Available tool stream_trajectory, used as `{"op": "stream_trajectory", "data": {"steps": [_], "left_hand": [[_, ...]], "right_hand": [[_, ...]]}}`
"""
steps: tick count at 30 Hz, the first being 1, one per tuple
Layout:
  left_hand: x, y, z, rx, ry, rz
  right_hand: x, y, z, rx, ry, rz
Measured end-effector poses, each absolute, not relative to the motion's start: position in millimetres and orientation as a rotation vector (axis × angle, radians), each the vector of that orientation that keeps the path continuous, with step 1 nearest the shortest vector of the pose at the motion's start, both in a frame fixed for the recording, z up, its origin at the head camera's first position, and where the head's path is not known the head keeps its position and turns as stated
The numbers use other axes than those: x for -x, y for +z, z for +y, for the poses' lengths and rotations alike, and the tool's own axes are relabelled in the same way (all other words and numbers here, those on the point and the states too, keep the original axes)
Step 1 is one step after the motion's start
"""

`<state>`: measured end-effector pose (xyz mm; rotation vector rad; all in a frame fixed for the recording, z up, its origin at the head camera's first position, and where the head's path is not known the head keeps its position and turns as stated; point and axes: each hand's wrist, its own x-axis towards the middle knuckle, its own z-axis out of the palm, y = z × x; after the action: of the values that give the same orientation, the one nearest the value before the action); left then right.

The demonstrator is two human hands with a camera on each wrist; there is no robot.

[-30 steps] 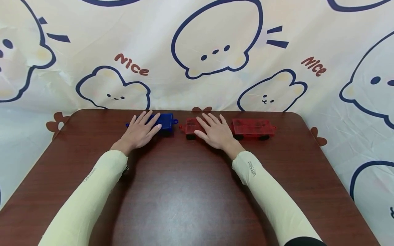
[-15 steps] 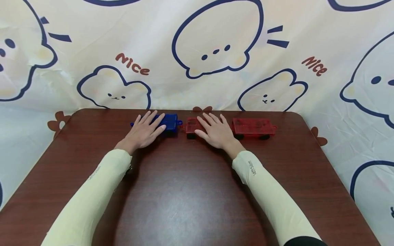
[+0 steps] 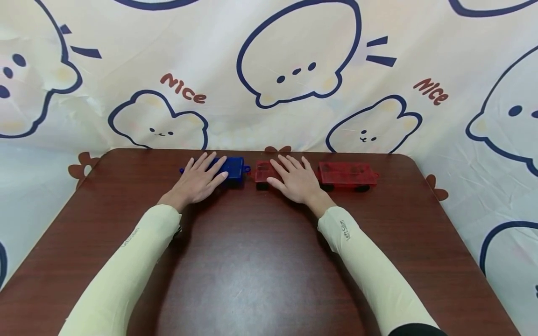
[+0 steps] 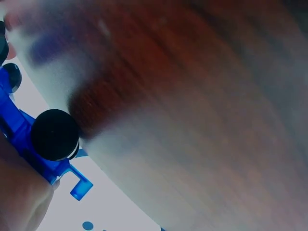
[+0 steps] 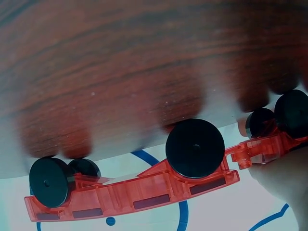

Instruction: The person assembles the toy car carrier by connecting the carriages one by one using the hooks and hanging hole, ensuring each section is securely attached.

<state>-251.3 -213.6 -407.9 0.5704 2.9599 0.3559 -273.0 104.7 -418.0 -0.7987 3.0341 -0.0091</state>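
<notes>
My left hand (image 3: 195, 184) lies flat with spread fingers on a blue toy wagon (image 3: 234, 168) with black wheels, near the table's back edge. Its right-hand loop meets or overlaps the hook of a red toy wagon (image 3: 264, 172); whether they are linked I cannot tell. On top of that red wagon rests my right hand (image 3: 296, 182), fingers spread and straight, hiding much of it. A second red wagon (image 3: 348, 175) stands just to the right, end to end with the first. The right wrist view shows its black wheel (image 5: 195, 148) and a red coupling (image 5: 243, 156) between the two.
The brown wooden table (image 3: 252, 261) carries the wagons in a row along its back edge. Directly behind hangs a pale cloth (image 3: 227, 126) printed with cartoon animals. Both forearms wear pale sleeves (image 3: 122, 266).
My left hand has slid the blue wagon slightly right, bringing its loop up to the red wagon's hook. It is nearly still over the last half second. My right hand has stayed in place.
</notes>
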Motion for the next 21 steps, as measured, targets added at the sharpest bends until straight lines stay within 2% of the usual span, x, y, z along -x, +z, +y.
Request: {"op": "stream_trajectory", "data": {"steps": [21], "left_hand": [[251.7, -408.4, -212.5, -0.58, 0.317, 2.967]], "right_hand": [[272.9, -417.2, 103.7, 0.799, -0.006, 3.042]]}}
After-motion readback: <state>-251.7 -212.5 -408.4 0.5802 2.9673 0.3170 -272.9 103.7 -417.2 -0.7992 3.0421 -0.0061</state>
